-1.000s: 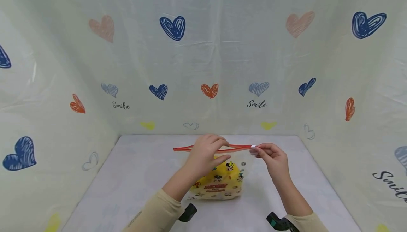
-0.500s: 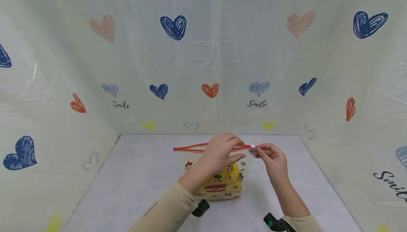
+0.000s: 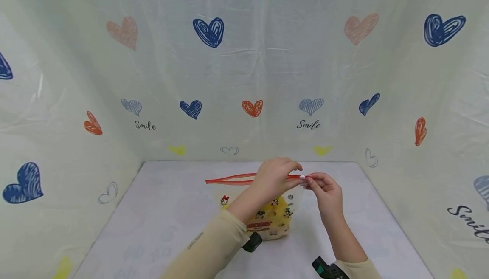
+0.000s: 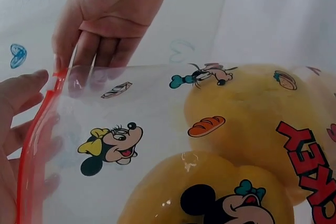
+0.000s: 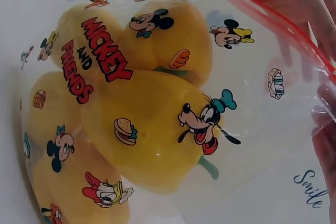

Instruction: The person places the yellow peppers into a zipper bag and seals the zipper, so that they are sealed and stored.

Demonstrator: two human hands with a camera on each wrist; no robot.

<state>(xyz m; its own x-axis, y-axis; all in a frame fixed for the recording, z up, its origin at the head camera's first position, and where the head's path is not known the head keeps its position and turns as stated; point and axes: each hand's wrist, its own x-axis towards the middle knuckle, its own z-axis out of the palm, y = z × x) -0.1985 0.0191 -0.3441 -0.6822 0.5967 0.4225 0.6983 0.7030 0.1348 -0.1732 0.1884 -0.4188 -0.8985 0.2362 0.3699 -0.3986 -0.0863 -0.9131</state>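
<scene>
A clear zip bag with cartoon prints stands on the table below both hands. Through its film, several yellow bell peppers show in the right wrist view. Its red zip strip bows apart on the left and comes together at a white slider on the right. My right hand pinches the bag's right top corner, just past the slider. My left hand reaches over the zip, thumb and forefinger spread close to the slider. In the left wrist view, some of its fingers lie behind the clear film.
The white table spreads around the bag. A pale curtain printed with hearts hangs behind it and on both sides. Black wrist cameras, including the left one, sit at both sleeves.
My left hand has moved right along the zip to near the slider, showing more of the bag's left part. The right hand keeps its pinch on the corner; the bag has barely shifted.
</scene>
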